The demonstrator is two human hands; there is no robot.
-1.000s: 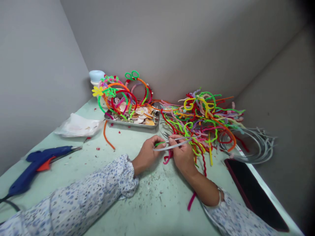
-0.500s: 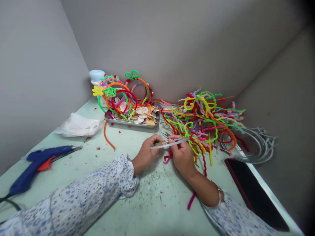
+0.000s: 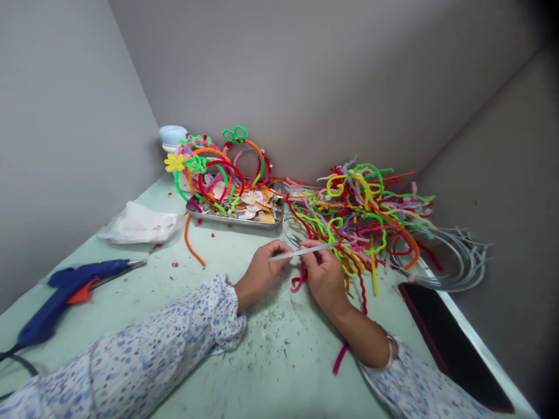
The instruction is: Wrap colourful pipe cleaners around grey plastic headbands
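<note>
Pinching a pale headband (image 3: 296, 253) edge-on, fingertips closed on it in left hand (image 3: 261, 272) and right hand (image 3: 326, 279), well inside the bench's (image 3: 262, 372) right edge, apparently mid-adjustment, calling next for steady fingers!

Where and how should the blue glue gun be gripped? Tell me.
Probably by the handle, left hand coming from the near left: the glue gun lies on its side, handle slanting that way, metal nozzle pointing right.

Two hands (image 3: 261, 270), one tray (image 3: 236, 222) (one glue gun (image 3: 72, 282))
</note>
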